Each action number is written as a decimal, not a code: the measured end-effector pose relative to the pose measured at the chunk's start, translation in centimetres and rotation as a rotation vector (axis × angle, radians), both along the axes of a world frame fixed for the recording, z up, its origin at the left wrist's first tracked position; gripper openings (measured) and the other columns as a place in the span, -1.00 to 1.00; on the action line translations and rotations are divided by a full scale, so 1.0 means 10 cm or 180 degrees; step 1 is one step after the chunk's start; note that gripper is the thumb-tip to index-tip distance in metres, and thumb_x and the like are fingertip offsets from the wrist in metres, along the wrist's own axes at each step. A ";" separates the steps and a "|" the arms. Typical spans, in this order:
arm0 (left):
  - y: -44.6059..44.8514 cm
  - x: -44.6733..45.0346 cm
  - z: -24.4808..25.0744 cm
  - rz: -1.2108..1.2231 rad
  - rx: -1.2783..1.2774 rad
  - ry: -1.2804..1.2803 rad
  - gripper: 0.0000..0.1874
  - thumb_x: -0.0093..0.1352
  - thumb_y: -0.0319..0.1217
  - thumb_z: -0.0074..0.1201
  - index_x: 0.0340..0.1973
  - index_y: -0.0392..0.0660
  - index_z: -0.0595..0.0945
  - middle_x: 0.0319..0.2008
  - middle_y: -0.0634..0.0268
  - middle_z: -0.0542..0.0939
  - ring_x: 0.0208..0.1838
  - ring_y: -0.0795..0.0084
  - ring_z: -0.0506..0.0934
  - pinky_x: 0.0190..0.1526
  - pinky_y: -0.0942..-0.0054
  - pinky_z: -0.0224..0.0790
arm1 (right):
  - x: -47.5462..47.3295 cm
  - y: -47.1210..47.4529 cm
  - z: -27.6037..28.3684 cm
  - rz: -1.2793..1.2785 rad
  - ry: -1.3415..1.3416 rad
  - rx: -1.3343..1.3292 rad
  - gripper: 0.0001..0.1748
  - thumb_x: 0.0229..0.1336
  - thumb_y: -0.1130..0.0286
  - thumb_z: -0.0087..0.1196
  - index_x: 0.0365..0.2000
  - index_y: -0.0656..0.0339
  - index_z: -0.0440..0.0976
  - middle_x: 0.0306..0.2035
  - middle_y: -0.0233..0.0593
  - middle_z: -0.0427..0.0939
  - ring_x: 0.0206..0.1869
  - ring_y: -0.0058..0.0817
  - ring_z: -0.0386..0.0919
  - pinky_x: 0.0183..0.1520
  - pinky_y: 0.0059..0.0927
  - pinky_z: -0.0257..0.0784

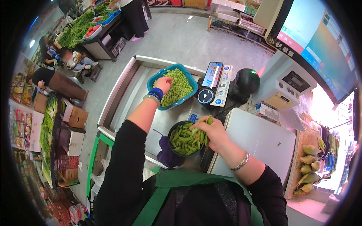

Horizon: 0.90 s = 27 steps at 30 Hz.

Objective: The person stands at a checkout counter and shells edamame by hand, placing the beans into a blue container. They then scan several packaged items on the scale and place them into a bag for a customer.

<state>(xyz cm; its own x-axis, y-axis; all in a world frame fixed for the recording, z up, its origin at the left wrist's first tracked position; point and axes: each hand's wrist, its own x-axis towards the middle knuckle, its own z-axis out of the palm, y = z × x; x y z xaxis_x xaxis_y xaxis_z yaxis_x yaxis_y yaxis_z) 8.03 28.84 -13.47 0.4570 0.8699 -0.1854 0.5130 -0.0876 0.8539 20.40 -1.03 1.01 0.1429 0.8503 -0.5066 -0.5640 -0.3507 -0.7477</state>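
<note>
A teal plastic basket (pixel 195 89) holds a heap of shelled green soybeans (pixel 181 87). My left hand (pixel 163 84) is over the left part of this heap with its fingers curled. Whether anything is inside those fingers is hidden. Closer to my body stands a dark round bowl (pixel 171 144) filled with green soybean pods (pixel 183 139). At the bowl's right side, my right hand (pixel 213 131) grips several green pods (pixel 203 135) between thumb and fingers. A dark purple cloth or bag (pixel 165 154) lies against the bowl's left side.
The metal counter tray (pixel 124 96) has a raised rim. Right of the basket are a payment device (pixel 206 96), a phone (pixel 212 75) and a black round device (pixel 246 83). A white lid (pixel 254 141) borders my right forearm. Corn ears (pixel 309 169) lie farther right.
</note>
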 end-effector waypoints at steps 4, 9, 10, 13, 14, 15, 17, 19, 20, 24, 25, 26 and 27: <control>-0.64 -0.30 0.30 -0.0324 0.0185 -0.0493 -0.80 0.26 -0.47 0.05 -0.22 -0.21 0.62 -0.37 0.25 0.65 -0.34 0.53 0.58 -0.25 0.54 0.42 | 0.05 0.00 -0.04 -0.0093 0.0030 -0.0059 -0.84 0.01 0.49 0.13 -0.37 0.29 0.39 -0.51 -0.21 0.52 -0.50 -0.52 0.47 -0.46 -0.53 0.36; -1.76 -0.56 0.51 -0.1020 0.0192 -0.0054 -0.85 0.19 -0.47 0.18 -0.33 -0.18 0.61 -0.45 0.28 0.59 -0.37 0.49 0.55 -0.29 0.53 0.40 | 0.07 0.00 -0.06 -0.0027 -0.0085 -0.0006 -0.75 -0.05 0.43 0.27 -0.42 0.28 0.40 -0.53 -0.26 0.50 -0.51 -0.53 0.47 -0.39 -0.53 0.38; -1.91 -0.57 0.51 -0.1194 0.0805 0.0216 -0.84 0.16 -0.46 0.19 -0.33 -0.15 0.62 -0.47 0.23 0.57 -0.37 0.37 0.55 -0.30 0.46 0.40 | 0.07 0.01 -0.06 -0.0034 -0.0083 0.0038 -0.74 -0.05 0.43 0.28 -0.41 0.26 0.39 -0.54 -0.28 0.50 -0.50 -0.49 0.49 -0.42 -0.48 0.38; -2.20 -0.53 0.42 -0.1152 0.1373 0.0546 -0.83 0.15 -0.40 0.15 -0.33 -0.09 0.64 -0.44 0.13 0.53 -0.34 0.08 0.53 -0.27 0.23 0.41 | 0.08 0.00 -0.04 -0.0029 -0.0019 0.0045 -0.76 -0.01 0.44 0.24 -0.39 0.28 0.38 -0.54 -0.25 0.49 -0.48 -0.43 0.52 -0.47 -0.44 0.38; -2.25 -0.50 0.38 -0.1070 0.1457 0.0748 -0.84 0.17 -0.38 0.13 -0.33 -0.08 0.64 -0.42 0.14 0.53 -0.33 0.09 0.53 -0.27 0.22 0.41 | 0.07 -0.01 -0.04 0.0026 -0.0012 0.0091 -0.76 0.01 0.43 0.22 -0.36 0.27 0.38 -0.53 -0.25 0.49 -0.47 -0.42 0.53 -0.50 -0.46 0.36; -2.29 -0.48 0.35 -0.0978 0.1458 0.0995 -0.84 0.19 -0.36 0.12 -0.33 -0.07 0.64 -0.41 0.14 0.53 -0.33 0.10 0.54 -0.26 0.21 0.41 | 0.07 -0.02 -0.04 0.0079 -0.0003 0.0133 -0.77 0.03 0.41 0.20 -0.34 0.27 0.38 -0.52 -0.26 0.49 -0.47 -0.41 0.53 -0.52 -0.48 0.34; -2.33 -0.45 0.30 -0.0951 0.1496 0.1387 -0.84 0.22 -0.33 0.06 -0.32 -0.03 0.64 -0.36 0.18 0.52 -0.30 0.10 0.54 -0.25 0.19 0.42 | 0.07 -0.03 -0.04 0.0156 -0.0027 0.0208 -0.77 0.05 0.42 0.17 -0.32 0.28 0.38 -0.51 -0.24 0.49 -0.48 -0.39 0.54 -0.54 -0.48 0.34; -2.35 -0.43 0.27 -0.0888 0.1439 0.1628 -0.85 0.22 -0.34 0.05 -0.32 -0.02 0.63 -0.33 0.19 0.51 -0.28 0.10 0.54 -0.24 0.19 0.42 | 0.08 -0.03 -0.05 0.0196 -0.0072 0.0271 -0.78 0.03 0.48 0.15 -0.32 0.33 0.37 -0.53 -0.20 0.48 -0.50 -0.37 0.53 -0.53 -0.42 0.37; -2.34 -0.43 0.27 -0.0963 0.1458 0.1672 -0.85 0.22 -0.34 0.05 -0.32 -0.01 0.62 -0.32 0.19 0.50 -0.27 0.10 0.54 -0.24 0.18 0.43 | 0.08 -0.03 -0.05 0.0223 -0.0103 0.0266 -0.79 0.03 0.48 0.14 -0.32 0.33 0.37 -0.53 -0.20 0.48 -0.51 -0.37 0.53 -0.53 -0.42 0.38; -2.31 -0.43 0.29 -0.1202 0.1501 0.1701 -0.86 0.22 -0.34 0.04 -0.32 0.01 0.61 -0.28 0.20 0.49 -0.24 0.11 0.54 -0.23 0.19 0.43 | 0.08 -0.02 -0.07 0.0247 -0.0187 0.0297 -0.79 0.02 0.50 0.13 -0.32 0.33 0.38 -0.52 -0.19 0.49 -0.53 -0.37 0.53 -0.51 -0.41 0.40; -2.30 -0.43 0.30 -0.1257 0.1531 0.1659 -0.86 0.22 -0.34 0.04 -0.32 0.01 0.62 -0.27 0.20 0.49 -0.24 0.11 0.54 -0.23 0.19 0.43 | 0.08 -0.02 -0.07 0.0240 -0.0200 0.0314 -0.79 0.02 0.51 0.13 -0.32 0.34 0.38 -0.52 -0.19 0.50 -0.54 -0.37 0.53 -0.51 -0.41 0.41; -2.30 -0.44 0.30 -0.1235 0.1518 0.1584 -0.87 0.22 -0.34 0.04 -0.33 0.01 0.61 -0.27 0.20 0.49 -0.24 0.10 0.54 -0.23 0.19 0.42 | 0.08 -0.01 -0.07 0.0245 -0.0220 0.0338 -0.79 0.02 0.51 0.13 -0.32 0.33 0.38 -0.52 -0.19 0.50 -0.54 -0.37 0.53 -0.50 -0.41 0.41; -2.30 -0.45 0.30 -0.1218 0.1496 0.1513 -0.88 0.22 -0.35 0.04 -0.34 0.01 0.61 -0.26 0.20 0.48 -0.24 0.10 0.54 -0.22 0.19 0.42 | 0.08 -0.01 -0.08 0.0253 -0.0237 0.0358 -0.79 0.02 0.51 0.13 -0.31 0.33 0.37 -0.52 -0.19 0.50 -0.54 -0.37 0.53 -0.49 -0.41 0.42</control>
